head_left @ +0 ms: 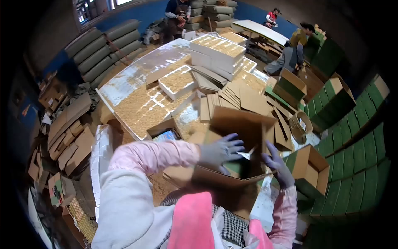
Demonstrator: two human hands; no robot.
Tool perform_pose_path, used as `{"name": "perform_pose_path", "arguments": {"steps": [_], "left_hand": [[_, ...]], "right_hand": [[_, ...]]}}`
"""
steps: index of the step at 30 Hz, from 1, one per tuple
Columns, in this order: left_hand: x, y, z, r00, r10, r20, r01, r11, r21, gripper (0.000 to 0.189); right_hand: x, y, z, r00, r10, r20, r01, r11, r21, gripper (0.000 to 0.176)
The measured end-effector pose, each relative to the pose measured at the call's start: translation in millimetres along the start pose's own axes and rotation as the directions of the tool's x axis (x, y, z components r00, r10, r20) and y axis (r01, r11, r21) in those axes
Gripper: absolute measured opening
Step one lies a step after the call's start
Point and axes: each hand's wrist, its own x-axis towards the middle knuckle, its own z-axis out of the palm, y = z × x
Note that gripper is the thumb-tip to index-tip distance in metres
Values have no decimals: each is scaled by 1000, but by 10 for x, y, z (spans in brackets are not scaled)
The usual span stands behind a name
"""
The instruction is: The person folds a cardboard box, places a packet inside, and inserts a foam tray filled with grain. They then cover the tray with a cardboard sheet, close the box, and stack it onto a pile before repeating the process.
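Note:
An open cardboard box (226, 176) stands at the near edge of the table, its flaps up and its inside dark. My left hand (222, 152), in a grey glove, is spread over the left side of the box's opening, fingers apart. At the box's right side is my right hand (278, 165), also gloved, with its fingers apart against the outer edge. Behind the box lie flat cardboard pieces (255, 99). To the left is a small open box (163, 129) with something blue inside.
White trays of tan granular material (178, 82) and a stacked white block (211, 56) stand on the table (120, 89). Green boxes (352, 166) line the right. Cardboard (70, 133) and grey sacks (89, 54) are at left. Several people are farther back.

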Motion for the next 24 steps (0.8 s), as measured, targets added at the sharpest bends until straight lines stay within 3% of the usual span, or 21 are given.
{"name": "perform_pose_path", "arguments": {"steps": [1, 3, 4, 5, 7, 8, 9, 10, 11, 12, 13, 15, 16, 17, 18, 19, 20, 21, 22, 23, 24], "left_hand": [[-63, -115, 186, 999, 27, -34, -30, 996, -82, 72], [-16, -137, 79, 999, 39, 13, -40, 987, 155, 76], [76, -172, -80, 997, 27, -74, -10, 975, 221, 81], [179, -117, -468, 987, 15, -159, 31, 959, 281, 86], [292, -99, -819, 925, -278, -259, 361, 855, 373, 100], [237, -119, -724, 909, -314, -274, 392, 868, 306, 102], [163, -100, -608, 889, -354, -292, 426, 874, 235, 103], [132, 71, -633, 900, -340, -272, 418, 849, 322, 96], [92, 273, -644, 911, -323, -256, 406, 814, 415, 89], [-75, 242, -131, 935, -209, -287, 320, 847, 425, 70], [-150, 310, -91, 966, -209, -150, 237, 951, 201, 53], [-50, 280, -262, 955, -227, -193, 250, 962, 107, 39], [11, 69, -263, 970, -232, -76, 223, 968, -112, 35], [143, -231, -376, 976, -215, 24, 211, 926, -312, 33], [272, -414, -508, 862, -409, 301, 496, 551, -671, 27], [327, -627, -447, 837, -358, 414, 504, 209, -838, 33], [300, -602, -362, 964, -265, -8, 239, 882, -407, 43], [267, -484, -278, 967, 122, -224, -24, 918, 396, 53], [296, 73, -560, 934, -329, 138, 327, 944, 36, 71], [26, 171, -67, 935, -319, -153, 333, 940, 77, 74], [-102, 146, -208, 924, -369, -99, 363, 929, -73, 75]], "right_hand": [[46, 42, 12, 998, -19, 65, 26, 994, -109, 78], [40, -100, 26, 995, 57, 82, -16, 902, -431, 78], [105, 247, 72, 995, -14, 96, 62, 851, -521, 71], [177, 406, 96, 980, -79, 181, 156, 873, -463, 67], [169, 641, 146, 972, -52, 229, 54, 999, -1, 53], [73, 638, 208, 997, -79, -17, 80, 995, 65, 49], [-110, 603, 303, 962, -87, -259, 120, 986, 115, 44], [-287, 545, 370, 871, -86, -484, 178, 973, 146, 40], [-473, 491, 449, 715, -69, -696, 251, 954, 164, 37], [-657, 423, 526, 514, -31, -857, 329, 930, 164, 35], [-778, 318, 578, 501, -33, -865, 568, 766, 300, 41], [-806, 72, 528, 647, -346, -679, 521, 851, 62, 52], [-702, -151, 352, 796, -517, -313, 294, 784, -548, 58], [-438, -202, 441, 812, -440, -384, 258, 860, -441, 56], [-156, 52, 408, 881, -356, -313, 168, 852, -496, 53], [176, 667, 409, 943, -315, -103, 211, 810, -547, 54], [150, 552, 421, 944, -313, -109, 199, 798, -569, 54], [127, 432, 420, 941, -320, -107, 196, 777, -598, 54], [18, 463, 500, 942, -258, -214, 194, 940, -279, 55], [-128, 328, 531, 952, -182, -245, 213, 971, 107, 51], [-294, 200, 566, 956, -105, -274, 230, 849, 475, 46]]}}
